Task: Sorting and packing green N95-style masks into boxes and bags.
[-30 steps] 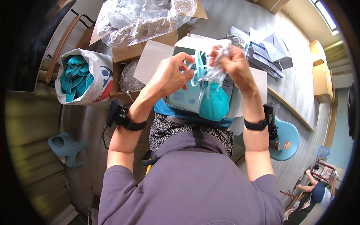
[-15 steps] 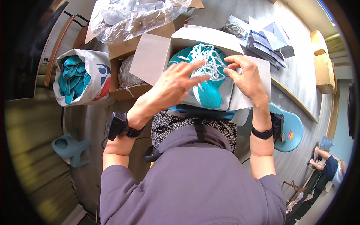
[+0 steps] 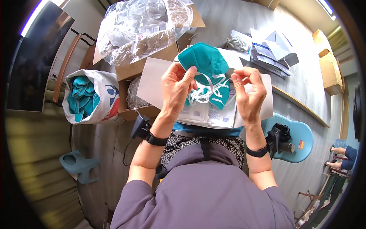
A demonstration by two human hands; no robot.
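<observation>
A teal face mask (image 3: 206, 59) with white straps is raised above a white carton (image 3: 154, 82). My left hand (image 3: 176, 86) pinches its lower left edge between thumb and fingers. To the right of the dangling white straps, my right hand (image 3: 251, 91) has its thumb and fingertips drawn together. Whether a strap is caught between them is too fine to make out. Behind the raised mask, another teal mask (image 3: 219, 100) and tangled straps lie in the carton on flat white printed packets (image 3: 207, 114). The raised mask hides part of the carton's inside.
A white bag (image 3: 103, 82) full of teal masks stands at the left. Beyond it are a brown box with clear plastic packaging (image 3: 148, 32) and a box of pale strands (image 3: 133, 93). Folded cartons (image 3: 268, 53) lie at far right, with a blue stool (image 3: 301, 133) nearer. Another person's legs (image 3: 339, 158) show at right.
My left hand has closed on a mask and lifted it out of the carton's pile. My right hand remains on the right, slightly lower. The view has shifted a little.
</observation>
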